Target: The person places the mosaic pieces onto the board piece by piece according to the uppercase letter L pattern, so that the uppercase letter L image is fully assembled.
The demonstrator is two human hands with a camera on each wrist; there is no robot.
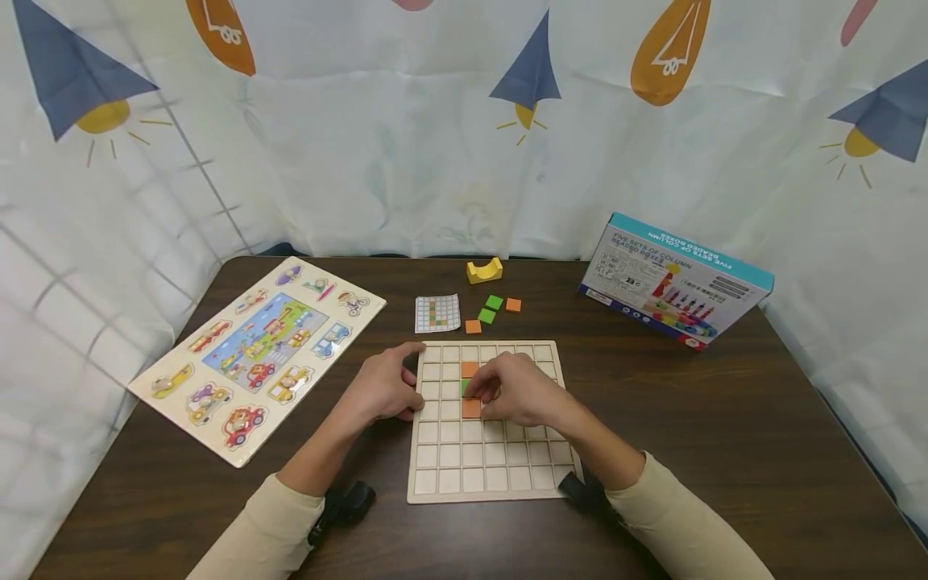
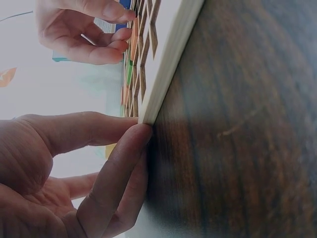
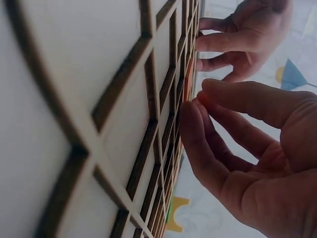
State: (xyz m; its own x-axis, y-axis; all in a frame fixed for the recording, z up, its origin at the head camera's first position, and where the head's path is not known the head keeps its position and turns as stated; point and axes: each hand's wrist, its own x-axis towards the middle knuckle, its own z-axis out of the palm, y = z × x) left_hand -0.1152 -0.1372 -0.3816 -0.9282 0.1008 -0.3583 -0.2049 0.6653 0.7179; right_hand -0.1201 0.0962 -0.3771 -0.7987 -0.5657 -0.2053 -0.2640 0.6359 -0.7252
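A pale wooden grid board [image 1: 493, 480] lies on the table in the head view. At its left edge, my left hand [image 1: 386, 388] grips the board with thumb and fingertips; the left wrist view shows the fingertips [image 2: 141, 133] against the rim. An orange tile [image 1: 470, 369], a green tile [image 1: 465, 388] and a second orange tile [image 1: 471, 409] sit in one column of its cells. Over the lower two, my right hand [image 1: 524, 391] bends its fingers, tips close together at the tiles. I cannot tell whether a tile is between these fingertips.
Behind the board are a small pattern card [image 1: 437, 314], loose orange and green tiles [image 1: 487, 316] and a yellow notched block [image 1: 484, 271]. A picture puzzle board [image 1: 268, 435] lies at left. A printed box [image 1: 674, 282] stands at back right, before a patterned curtain [image 1: 435, 161].
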